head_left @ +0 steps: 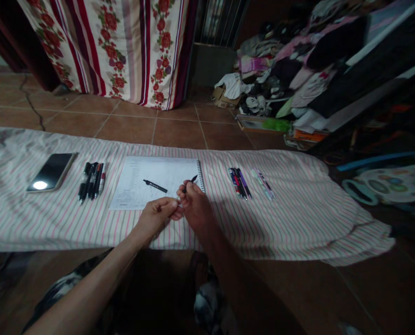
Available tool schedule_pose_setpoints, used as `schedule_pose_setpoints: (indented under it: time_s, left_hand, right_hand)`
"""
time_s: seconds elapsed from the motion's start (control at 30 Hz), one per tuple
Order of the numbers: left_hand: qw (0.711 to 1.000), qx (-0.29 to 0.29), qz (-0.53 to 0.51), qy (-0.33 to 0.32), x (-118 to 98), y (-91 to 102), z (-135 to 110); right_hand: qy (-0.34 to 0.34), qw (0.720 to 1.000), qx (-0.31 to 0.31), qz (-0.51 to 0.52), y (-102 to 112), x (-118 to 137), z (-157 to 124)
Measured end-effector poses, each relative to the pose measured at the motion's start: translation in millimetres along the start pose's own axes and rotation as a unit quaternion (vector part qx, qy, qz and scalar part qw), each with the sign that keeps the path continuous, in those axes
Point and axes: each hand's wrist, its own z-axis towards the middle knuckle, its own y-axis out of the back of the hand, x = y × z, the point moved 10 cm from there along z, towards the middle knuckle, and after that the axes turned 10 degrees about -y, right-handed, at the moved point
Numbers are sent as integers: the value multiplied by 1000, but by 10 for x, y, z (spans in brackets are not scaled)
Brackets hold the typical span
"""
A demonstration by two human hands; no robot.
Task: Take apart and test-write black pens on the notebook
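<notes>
My right hand (196, 207) grips a black pen (190, 181) whose tip points up and away over the lower right corner of a spiral notebook (148, 174). My left hand (157, 215) meets it from the left, its fingertips pinched at the pen's near end. A second black pen part (155, 186) lies loose on the notebook page. The notebook rests on a striped cloth (291, 218) spread on the floor.
A phone (51, 171) lies at the left of the cloth, then a row of dark pens (90, 180). Right of the notebook are more pens (239, 183) and pale pens (262, 184). A floral curtain (123, 46) and a clothes pile (291, 74) stand behind.
</notes>
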Motion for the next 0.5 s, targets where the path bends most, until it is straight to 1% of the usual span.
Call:
schedule_pose_setpoints:
  time_s: [0.1,0.27,0.4,0.5]
  left_hand:
    - [1000,13,0,2,4,4,-11]
    - [1000,13,2,8,31,16,-20]
    - [1000,-16,5,3,28,40,1]
    - [999,-24,25,2,27,48,23]
  right_hand:
    - [0,1000,-10,-1,22,22,-4]
    - [49,998,-25,-39,44,116,-13]
    - [29,998,-38,-42,60,35,10]
    - [9,997,-29,-65,41,-39,0]
